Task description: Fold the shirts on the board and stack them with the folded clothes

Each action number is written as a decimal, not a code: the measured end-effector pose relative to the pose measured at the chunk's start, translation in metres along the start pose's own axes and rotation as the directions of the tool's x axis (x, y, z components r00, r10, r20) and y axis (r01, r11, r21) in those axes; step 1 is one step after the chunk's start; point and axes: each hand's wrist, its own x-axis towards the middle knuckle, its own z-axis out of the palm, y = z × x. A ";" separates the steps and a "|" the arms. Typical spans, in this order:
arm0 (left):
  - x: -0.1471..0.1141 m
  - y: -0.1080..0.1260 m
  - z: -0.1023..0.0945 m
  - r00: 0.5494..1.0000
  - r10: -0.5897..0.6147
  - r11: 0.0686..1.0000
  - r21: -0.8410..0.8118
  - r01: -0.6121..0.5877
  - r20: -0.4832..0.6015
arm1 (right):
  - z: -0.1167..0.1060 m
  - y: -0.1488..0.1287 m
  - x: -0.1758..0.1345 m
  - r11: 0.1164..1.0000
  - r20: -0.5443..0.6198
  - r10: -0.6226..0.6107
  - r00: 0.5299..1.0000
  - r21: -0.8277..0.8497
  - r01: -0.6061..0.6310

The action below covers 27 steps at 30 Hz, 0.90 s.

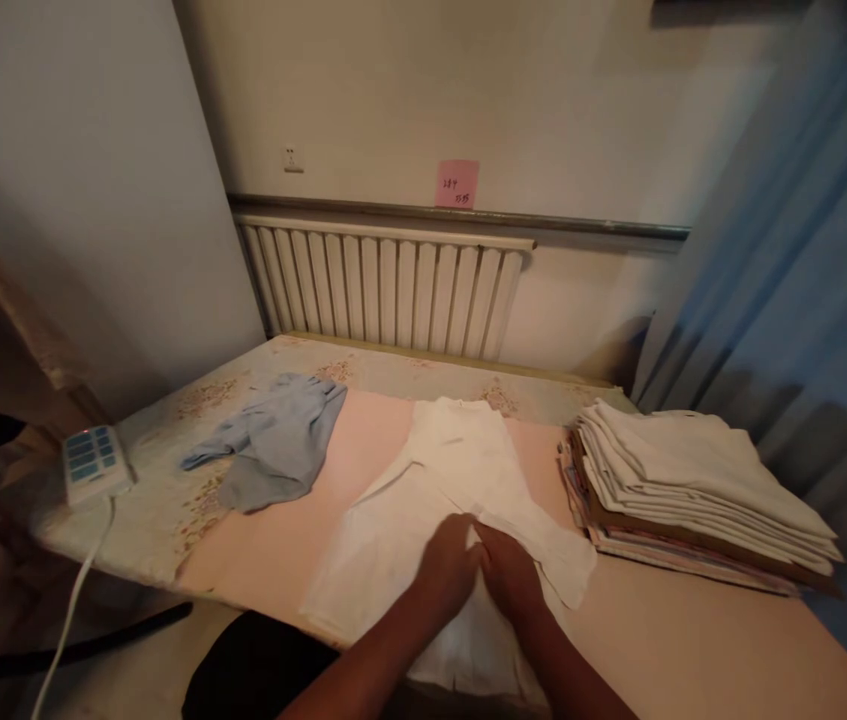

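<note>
A white long-sleeved shirt lies spread on the pink cloth, its collar end toward the wall and its lower edge near me. Over the middle of the shirt, my left hand and my right hand meet side by side. The fingers of both are closed, pinching the white fabric between them. Exactly how the fingertips hold it is partly hidden by the hands. One sleeve stretches out to the right of my right hand.
A crumpled blue-grey garment lies left of the shirt. To the right stands a stack of folded clothes. A white power strip with a cord rests at the table's left edge. A radiator and blue curtain border the table.
</note>
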 end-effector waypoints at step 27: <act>-0.053 -0.078 -0.054 0.977 -0.191 0.888 0.407 0.213 -0.096 | 0.012 0.008 -0.001 0.999 -0.016 0.029 0.999 -0.024 -0.029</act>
